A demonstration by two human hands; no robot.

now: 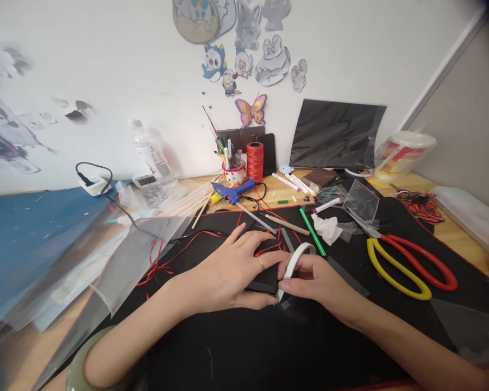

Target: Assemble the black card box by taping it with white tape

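Between the hands [234,266] [318,277], a white strip [292,264] arches.

No text legible; print on bottle [154,155], tub [405,155], markers [286,182] too small or blurred.

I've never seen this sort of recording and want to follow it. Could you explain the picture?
There is no machine here: these are a person's bare hands, seen from a camera worn on the head, looking forward and down. The left hand lies spread over a black piece; the right hand pinches a curled white strip beside it. On the black mat, scissors with red and yellow handles lie to the right. Beyond the hands are a blue glue gun, a spool of red thread and a cup of pens.
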